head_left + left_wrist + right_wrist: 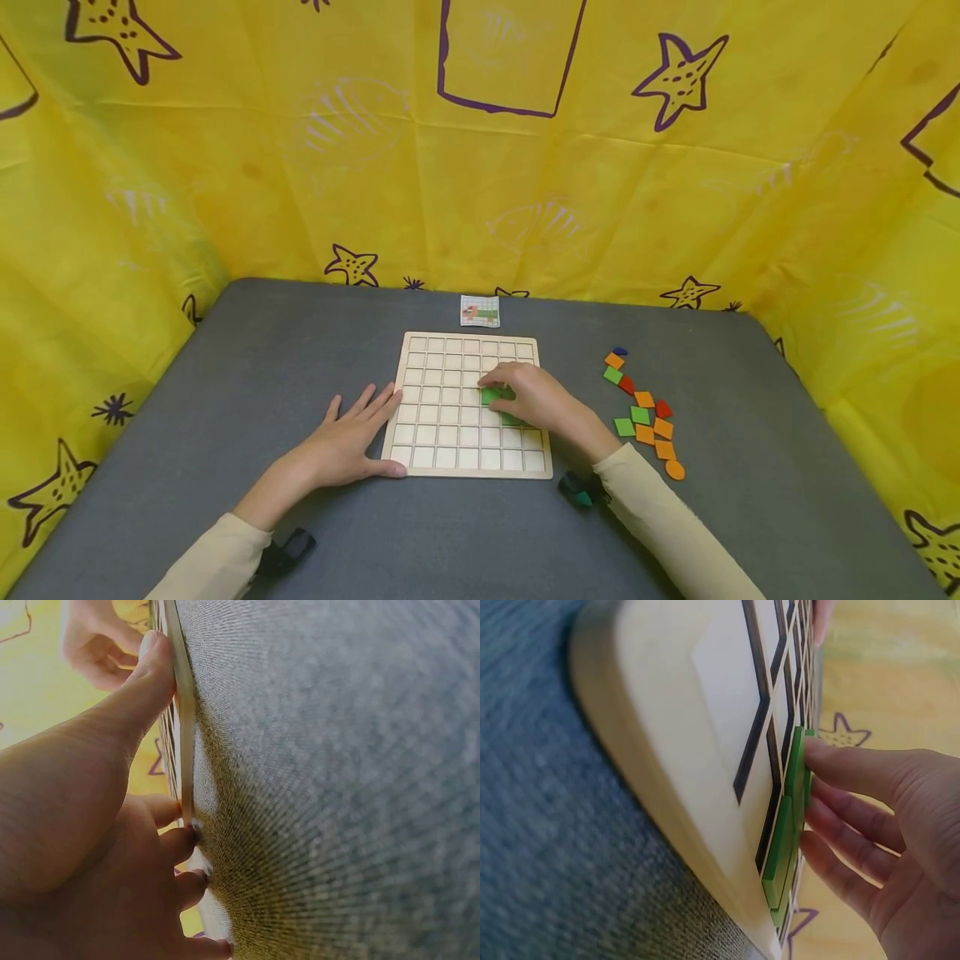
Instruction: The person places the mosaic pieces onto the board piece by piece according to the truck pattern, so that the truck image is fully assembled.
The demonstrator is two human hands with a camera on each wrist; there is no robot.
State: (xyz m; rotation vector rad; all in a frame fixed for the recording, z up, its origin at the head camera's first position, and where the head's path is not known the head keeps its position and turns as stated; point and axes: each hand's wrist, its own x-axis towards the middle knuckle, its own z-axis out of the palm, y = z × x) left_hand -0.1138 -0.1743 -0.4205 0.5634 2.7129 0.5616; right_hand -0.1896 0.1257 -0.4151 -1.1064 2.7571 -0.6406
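Green tile (pixel 491 397), just toward three o'clock of wooden board (pixel 449 414) centre, is pinched by right hand (pixel 531 394). Board's nine-o'clock edge is touched by left hand (pixel 349 442), fingers spread. Tile judged light, stiff; opposite edges best gripped.

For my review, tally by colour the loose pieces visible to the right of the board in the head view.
Orange pieces: 6
Green pieces: 3
Red pieces: 2
Blue piece: 1
Total: 12
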